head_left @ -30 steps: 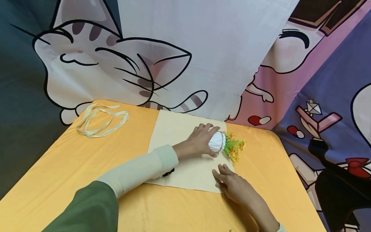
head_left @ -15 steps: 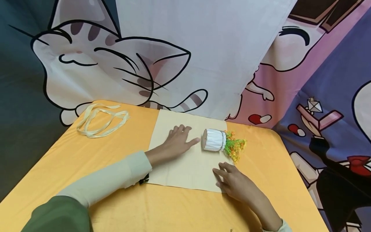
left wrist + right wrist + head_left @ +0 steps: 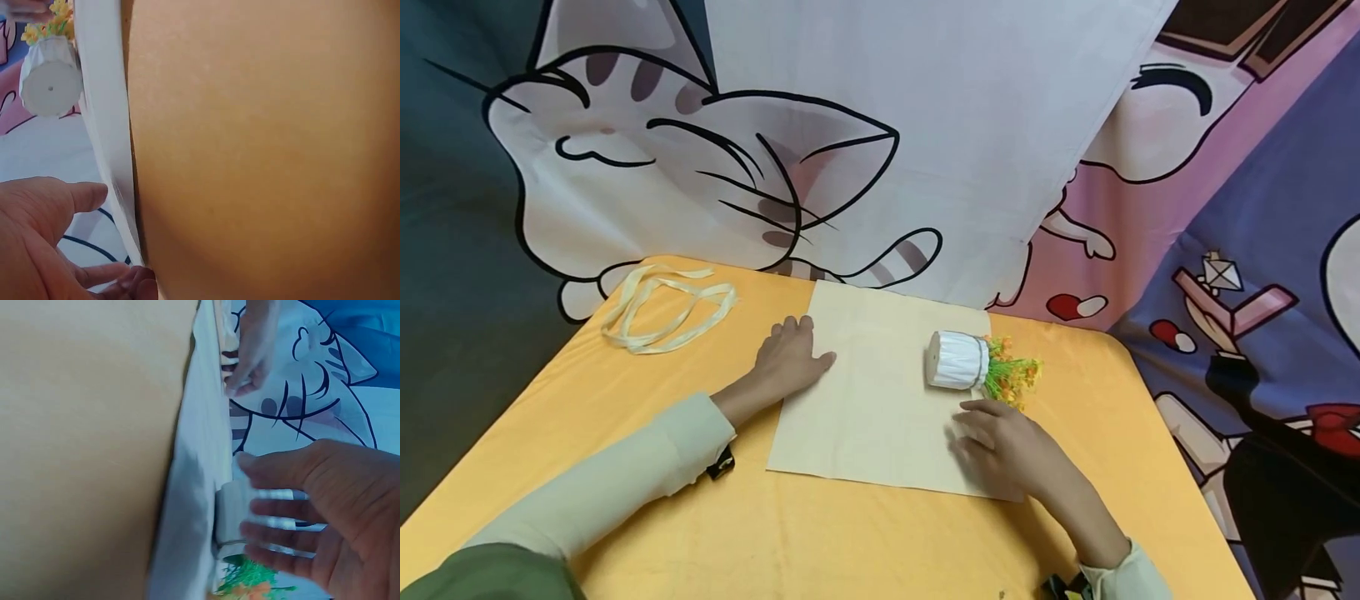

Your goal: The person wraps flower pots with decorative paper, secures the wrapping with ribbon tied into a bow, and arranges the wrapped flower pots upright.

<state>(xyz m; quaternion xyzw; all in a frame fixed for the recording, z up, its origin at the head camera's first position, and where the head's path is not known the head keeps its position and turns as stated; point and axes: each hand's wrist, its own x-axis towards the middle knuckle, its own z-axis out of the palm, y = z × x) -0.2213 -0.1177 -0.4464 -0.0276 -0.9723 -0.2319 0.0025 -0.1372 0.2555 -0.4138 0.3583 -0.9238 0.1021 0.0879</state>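
A cream square sheet [image 3: 865, 417], cloth or paper, lies flat on the table. On its right side a small white flowerpot [image 3: 953, 360] lies tipped over, its base facing left and its yellow and orange flowers [image 3: 1013, 371] reaching past the sheet's edge. My left hand [image 3: 786, 362] is at the sheet's left edge, fingertips down by it and thumb held apart. The left wrist view shows those fingertips [image 3: 142, 280] at the edge. My right hand [image 3: 1022, 450] hovers over the sheet's right part, just below the flowers, with fingers loosely extended and holding nothing.
A loose pale ribbon [image 3: 673, 321] lies looped at the table's far left corner. The table wears a yellow cloth [image 3: 835, 542]. Cartoon-printed curtains [image 3: 962, 150] hang along the back and right.
My left hand has let go of the flowerpot and moved left to the sheet's left edge. My right hand has shifted slightly and lifted off the sheet. The pot stays lying.
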